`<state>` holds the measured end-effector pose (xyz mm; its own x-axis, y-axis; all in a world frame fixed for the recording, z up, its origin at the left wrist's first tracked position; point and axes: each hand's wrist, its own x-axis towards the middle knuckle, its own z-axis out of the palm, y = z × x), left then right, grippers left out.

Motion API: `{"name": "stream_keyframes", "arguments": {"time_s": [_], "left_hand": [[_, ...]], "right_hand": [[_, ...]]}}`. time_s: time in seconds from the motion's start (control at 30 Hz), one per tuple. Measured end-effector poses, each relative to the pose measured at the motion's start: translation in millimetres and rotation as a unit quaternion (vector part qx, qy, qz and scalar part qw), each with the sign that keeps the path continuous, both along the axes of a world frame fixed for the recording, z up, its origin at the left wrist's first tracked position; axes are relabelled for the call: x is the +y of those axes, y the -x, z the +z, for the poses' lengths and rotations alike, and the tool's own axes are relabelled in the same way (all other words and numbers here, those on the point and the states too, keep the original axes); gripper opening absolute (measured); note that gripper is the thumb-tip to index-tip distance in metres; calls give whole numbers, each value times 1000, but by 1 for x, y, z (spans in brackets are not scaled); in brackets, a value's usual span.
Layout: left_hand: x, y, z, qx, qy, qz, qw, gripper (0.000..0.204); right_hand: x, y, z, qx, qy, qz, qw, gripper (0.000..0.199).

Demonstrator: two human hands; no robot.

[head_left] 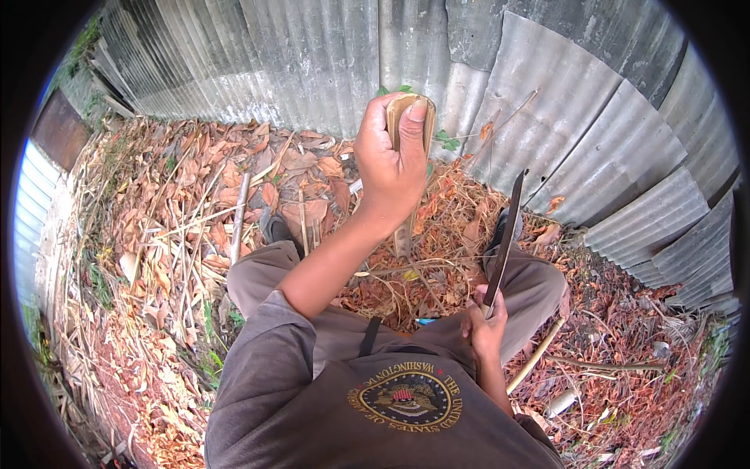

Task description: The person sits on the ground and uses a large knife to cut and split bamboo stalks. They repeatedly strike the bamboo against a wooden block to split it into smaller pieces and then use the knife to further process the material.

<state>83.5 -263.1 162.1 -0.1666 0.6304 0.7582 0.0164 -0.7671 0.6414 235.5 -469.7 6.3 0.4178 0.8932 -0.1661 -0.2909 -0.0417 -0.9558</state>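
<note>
A split length of bamboo (406, 156) stands upright between the person's knees, its lower end down among the wood chips (437, 227) and its top end gripped in the left hand (391, 160), fingers wrapped tight around it. The right hand (484, 324) is closed on the handle of a long knife (506, 234), blade pointing up, well apart from the bamboo. Judging by the chips heaped on the ground (156, 336), much shaving appears done; the piece looks thin and pale, with more trimming likely left. A corrugated metal fence (312, 62) stands behind.
</note>
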Motion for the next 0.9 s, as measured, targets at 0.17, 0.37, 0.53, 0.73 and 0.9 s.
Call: {"name": "stream_keyframes", "arguments": {"time_s": [0.17, 0.37, 0.53, 0.73, 0.9], "left_hand": [[0, -9, -3, -43, 77, -73, 993, 33], [30, 3, -54, 2, 65, -273, 960, 78], [37, 10, -63, -6, 97, -285, 954, 106], [36, 11, -62, -55, 109, -271, 955, 105], [36, 16, -62, -83, 132, -231, 960, 109]], "right_hand": [[-8, -3, 26, -62, -32, 69, 995, 34], [-2, 10, 84, -107, -61, 126, 984, 40], [25, 32, 113, -208, -97, 169, 959, 47], [61, 57, 128, -225, -49, 219, 948, 43], [59, 70, 124, -248, -114, 182, 945, 43]]}}
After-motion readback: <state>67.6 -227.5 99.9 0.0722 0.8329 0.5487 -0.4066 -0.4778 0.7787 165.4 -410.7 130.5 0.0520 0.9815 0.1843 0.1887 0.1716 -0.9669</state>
